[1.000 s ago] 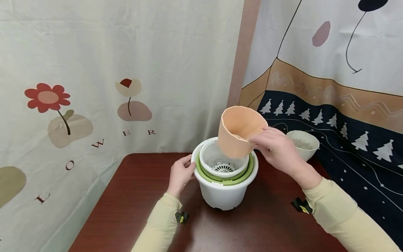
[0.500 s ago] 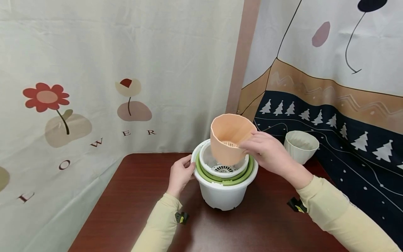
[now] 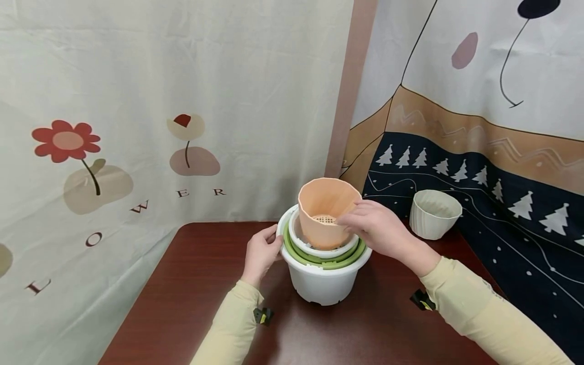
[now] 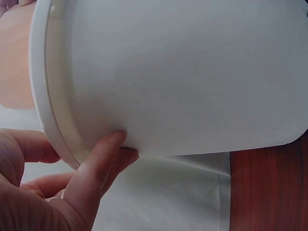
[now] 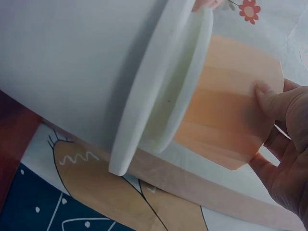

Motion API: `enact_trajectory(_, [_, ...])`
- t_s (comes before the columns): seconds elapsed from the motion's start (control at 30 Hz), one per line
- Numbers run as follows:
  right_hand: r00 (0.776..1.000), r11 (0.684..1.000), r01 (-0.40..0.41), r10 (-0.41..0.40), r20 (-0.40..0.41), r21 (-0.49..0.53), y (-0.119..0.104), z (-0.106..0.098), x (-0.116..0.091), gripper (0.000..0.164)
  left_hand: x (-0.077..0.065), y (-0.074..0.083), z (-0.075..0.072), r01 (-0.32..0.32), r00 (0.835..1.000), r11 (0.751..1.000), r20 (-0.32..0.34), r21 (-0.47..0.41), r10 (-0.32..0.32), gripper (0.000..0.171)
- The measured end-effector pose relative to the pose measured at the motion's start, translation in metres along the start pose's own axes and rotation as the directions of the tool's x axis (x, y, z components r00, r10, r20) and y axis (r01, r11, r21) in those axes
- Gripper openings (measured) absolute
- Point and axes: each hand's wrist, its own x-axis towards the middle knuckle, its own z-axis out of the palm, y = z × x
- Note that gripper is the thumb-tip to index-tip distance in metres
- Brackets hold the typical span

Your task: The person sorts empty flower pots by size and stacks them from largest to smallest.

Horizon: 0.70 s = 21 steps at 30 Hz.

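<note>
An orange plastic flowerpot (image 3: 324,234) with a perforated base has its lower part inside the small white pot (image 3: 298,242) of a nested stack. My right hand (image 3: 376,228) pinches its near right rim between thumb and fingers, as the right wrist view also shows. Around the small white pot sit green pot rims (image 3: 335,263), all inside a large white pot (image 3: 323,286) on the table. At that pot's left rim my left hand (image 3: 262,256) grips, the thumb at the edge and fingers along the outer wall (image 4: 192,86).
A cream ribbed pot (image 3: 435,215) stands at the table's back right, beyond my right hand. The dark red wooden table (image 3: 205,284) meets a white printed curtain (image 3: 255,101) behind and a navy tree-patterned cloth (image 3: 511,243) on the right.
My right hand has brought the orange flowerpot down and left, from above the stack into the small white pot. My left hand has stayed on the large white pot's rim.
</note>
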Motion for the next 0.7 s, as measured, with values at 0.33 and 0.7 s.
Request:
enact_trajectory(0.33, [0.999, 0.999, -0.023, 0.022, 0.047, 0.029, 0.0, 0.012, -0.001, 0.035, -0.001, 0.0, 0.0, 0.008, 1.0, 1.0, 0.0, -0.004, -0.008, 0.044])
enact_trajectory(0.7, [0.992, 0.997, -0.073, 0.072, 0.105, 0.003, 0.001, 0.024, -0.005, 0.032, 0.001, 0.0, 0.0, 0.016, 1.0, 1.0, -0.004, 0.011, -0.016, 0.043])
